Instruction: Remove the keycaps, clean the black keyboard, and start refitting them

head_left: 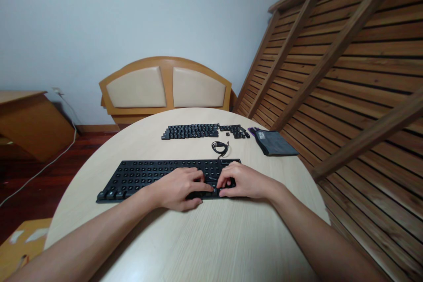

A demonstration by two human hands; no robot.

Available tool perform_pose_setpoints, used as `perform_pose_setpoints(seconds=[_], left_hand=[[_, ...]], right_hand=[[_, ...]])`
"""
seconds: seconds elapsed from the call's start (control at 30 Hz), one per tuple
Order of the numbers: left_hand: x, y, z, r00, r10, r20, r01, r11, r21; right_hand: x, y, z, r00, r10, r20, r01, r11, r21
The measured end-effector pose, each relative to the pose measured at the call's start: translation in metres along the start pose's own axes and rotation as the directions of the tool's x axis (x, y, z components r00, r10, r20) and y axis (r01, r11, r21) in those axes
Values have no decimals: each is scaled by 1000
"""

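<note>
A black keyboard lies across the round table. Most of its keycaps are off and bare switches show; a few caps sit along its front left row. My left hand rests over the keyboard's right half, index finger stretched to the front row, thumb apart at the near edge. Opposite it, my right hand is curled over the right end, thumb and fingers drawn together beside the left fingertip. Whatever those fingers may hold is hidden. A thin dark loop shows between the hands, too small to name.
Loose black keycaps lie in rows behind the keyboard, with a smaller group of keycaps to their right. A coiled cable and a grey pouch lie on the round table. Wooden slats lean at right.
</note>
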State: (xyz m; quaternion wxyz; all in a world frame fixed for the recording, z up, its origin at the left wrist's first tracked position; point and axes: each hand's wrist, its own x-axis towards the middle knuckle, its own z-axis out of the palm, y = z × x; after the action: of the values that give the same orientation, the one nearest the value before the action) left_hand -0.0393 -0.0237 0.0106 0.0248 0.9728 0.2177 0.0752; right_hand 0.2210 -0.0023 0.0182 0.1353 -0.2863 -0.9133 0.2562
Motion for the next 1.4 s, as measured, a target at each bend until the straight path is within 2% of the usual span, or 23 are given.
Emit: perform_pose_setpoints(seconds=[0.2,0.5,0.7,0.93,1.2,1.4], left_hand=[[-1,1,0,1000,3,-5,-3,1000,-2],[1,2,0,1000,-2,-5,2,1000,2],[1,2,-1,1000,-4,11,4,1000,2],[0,2,-1,1000,-9,19,9,1000,0],[1,2,-1,1000,-2,7,2,1000,-6],[0,1,1,1000,-1,-3,1,1000,-22]], right_hand=[[1,3,1,998,39,41,-42,995,86],[1,1,2,991,119,66,-126,985,121],[1,3,2,996,80,39,-84,989,120],[1,4,4,984,165,71,-174,972,160],[1,-3,2,980,189,61,-193,979,70],[0,-4,3,980,196,48,-199,978,70]])
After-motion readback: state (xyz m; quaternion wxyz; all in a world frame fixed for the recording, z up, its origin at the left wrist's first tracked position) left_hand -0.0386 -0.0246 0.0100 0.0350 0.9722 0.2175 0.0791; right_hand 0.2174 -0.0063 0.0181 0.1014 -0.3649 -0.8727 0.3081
